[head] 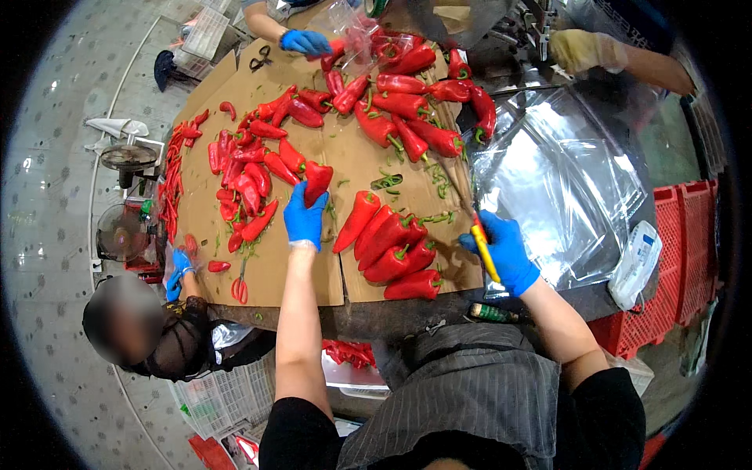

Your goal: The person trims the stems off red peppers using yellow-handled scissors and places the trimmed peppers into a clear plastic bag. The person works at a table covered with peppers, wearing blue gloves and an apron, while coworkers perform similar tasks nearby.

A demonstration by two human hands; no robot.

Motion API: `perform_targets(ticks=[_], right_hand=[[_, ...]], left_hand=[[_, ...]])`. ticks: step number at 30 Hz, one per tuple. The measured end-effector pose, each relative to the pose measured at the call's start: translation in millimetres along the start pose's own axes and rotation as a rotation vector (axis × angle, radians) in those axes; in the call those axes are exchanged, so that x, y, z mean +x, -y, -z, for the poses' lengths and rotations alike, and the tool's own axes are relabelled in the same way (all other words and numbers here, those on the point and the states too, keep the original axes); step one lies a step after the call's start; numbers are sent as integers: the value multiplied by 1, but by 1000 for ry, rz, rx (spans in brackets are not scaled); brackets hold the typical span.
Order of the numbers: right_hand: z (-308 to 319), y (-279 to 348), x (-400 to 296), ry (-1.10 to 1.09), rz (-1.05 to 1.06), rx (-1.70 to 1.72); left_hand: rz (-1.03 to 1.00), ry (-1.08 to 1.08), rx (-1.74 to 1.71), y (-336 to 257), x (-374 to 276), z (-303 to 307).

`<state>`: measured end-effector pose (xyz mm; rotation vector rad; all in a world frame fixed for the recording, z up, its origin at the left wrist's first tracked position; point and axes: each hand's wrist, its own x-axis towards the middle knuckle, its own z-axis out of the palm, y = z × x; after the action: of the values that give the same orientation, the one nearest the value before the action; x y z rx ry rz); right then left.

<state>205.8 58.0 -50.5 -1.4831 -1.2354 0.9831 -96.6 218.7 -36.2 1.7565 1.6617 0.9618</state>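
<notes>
In a blue glove, my left hand [305, 218] grips a large red pepper [318, 182] above the middle of the cardboard [305, 276]. To its left lies a loose heap of smaller red peppers [249, 185]. My right hand [506, 252], also blue-gloved, holds a tool with a yellow handle [485, 255] at the cardboard's right edge; what its working end is cannot be made out. Between my hands, several large red peppers [385, 241] lie side by side, stems mostly to the right. Cut green stem bits [437, 179] are scattered beyond them.
More large peppers [405, 106] lie at the far side, near a co-worker's blue-gloved hand [305, 42]. Clear plastic film [552, 194] covers the right. Red-handled scissors [239, 289] and black scissors [260, 59] rest on cardboard. Another person's gloved hand [182, 261] works at left; a yellowish-gloved hand [578, 51] is upper right.
</notes>
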Motion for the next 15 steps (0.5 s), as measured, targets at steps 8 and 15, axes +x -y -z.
perform_targets(ticks=[8,15], right_hand=[[10,0,-20,113,-60,-173],[-7,-7,-27,146,-97,14]], left_hand=[[212,753,343,16,19,23],[-457,330,460,-30,87,-62]])
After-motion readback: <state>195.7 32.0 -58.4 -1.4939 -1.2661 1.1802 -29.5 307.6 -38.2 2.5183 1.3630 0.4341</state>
